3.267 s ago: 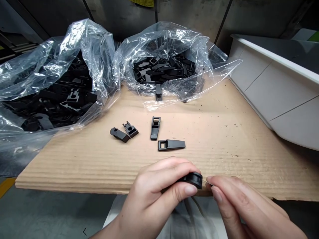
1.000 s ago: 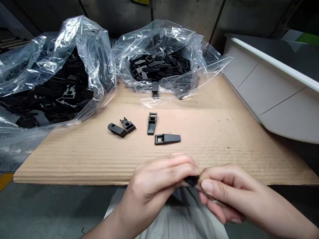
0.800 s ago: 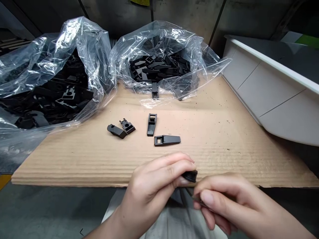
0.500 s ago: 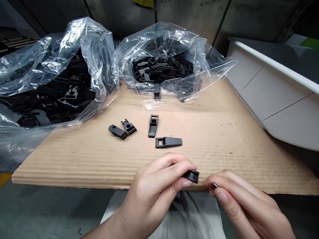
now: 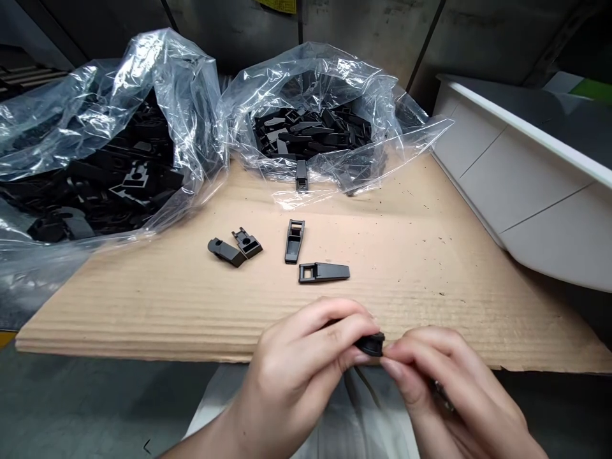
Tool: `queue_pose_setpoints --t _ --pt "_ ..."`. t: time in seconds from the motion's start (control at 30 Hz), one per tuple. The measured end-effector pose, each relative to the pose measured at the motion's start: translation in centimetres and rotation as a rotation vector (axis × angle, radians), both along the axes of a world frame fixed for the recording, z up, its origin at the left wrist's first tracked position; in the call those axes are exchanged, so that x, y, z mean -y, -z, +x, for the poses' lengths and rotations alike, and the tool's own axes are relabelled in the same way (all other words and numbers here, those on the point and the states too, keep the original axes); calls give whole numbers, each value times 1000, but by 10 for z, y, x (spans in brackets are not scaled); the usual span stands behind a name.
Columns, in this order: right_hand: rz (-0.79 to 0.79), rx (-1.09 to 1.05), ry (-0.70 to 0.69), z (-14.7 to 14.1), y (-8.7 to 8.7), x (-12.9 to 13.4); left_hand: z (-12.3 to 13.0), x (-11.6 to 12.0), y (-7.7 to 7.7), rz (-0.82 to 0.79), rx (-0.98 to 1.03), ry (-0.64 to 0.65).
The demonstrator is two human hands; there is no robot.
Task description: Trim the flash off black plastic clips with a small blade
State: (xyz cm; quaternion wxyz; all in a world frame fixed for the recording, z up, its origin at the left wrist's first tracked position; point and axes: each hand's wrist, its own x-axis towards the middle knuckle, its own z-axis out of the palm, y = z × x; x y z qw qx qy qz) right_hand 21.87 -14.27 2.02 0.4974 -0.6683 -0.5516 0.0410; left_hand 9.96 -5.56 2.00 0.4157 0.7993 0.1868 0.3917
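My left hand [image 5: 306,363] is closed on a black plastic part [image 5: 371,344], its rounded end poking out past the fingertips. Thumb and forefinger of my right hand [image 5: 449,382] are pinched together right against that end. Whatever they pinch is hidden by the fingertips. Small shiny metal pieces [image 5: 444,394] show inside the curled right fingers. Beyond the hands, a black tapered lever [image 5: 327,273] lies sideways on the cardboard, with another black lever [image 5: 294,242] behind it. To their left, a black clip piece [image 5: 226,252] touches a forked black piece [image 5: 247,243].
A clear plastic bag [image 5: 191,83] full of black parts stands at left. A second bag [image 5: 382,95] with black levers sits at the back, one lever [image 5: 301,175] at its mouth. At right is a white bin [image 5: 507,172]. The cardboard [image 5: 143,306] ends just before my body.
My right hand has moved left to meet the black part in my left hand. The thin metal piece seen earlier at its fingertips is now hidden. My left hand has barely moved.
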Motion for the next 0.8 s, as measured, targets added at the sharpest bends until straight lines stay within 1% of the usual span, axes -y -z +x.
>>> queue_pose_setpoints --t 0.1,0.23,0.27,0.33,0.37,0.4,0.47,0.53,0.7,0.8 --pt "-56 -57 41 6 -1 2 -1 1 3 19 -9 -11" --pt "-146 -30 -51 18 -3 4 -3 2 2 29 -14 -20" --pt "-165 10 -37 21 -4 4 -4 2 2 17 -18 -25" --pt "-207 155 22 27 -5 4 -4 1 0 -9 -36 -35" --pt "-225 234 14 30 -5 4 -4 1 -1 -20 -50 -40" --pt "-245 286 -20 31 -5 4 -4 0 -2 -29 -66 -43" --pt "-274 273 -129 32 -5 4 -3 -1 -3 -39 -86 -49" --pt "-257 205 -190 31 -4 4 -2 -1 -3 -50 -95 -50" --pt "-146 102 -247 24 -1 2 -3 0 -4 -71 -103 -61" --pt "-151 88 -300 24 -3 0 -3 0 -5 -74 -113 -37"
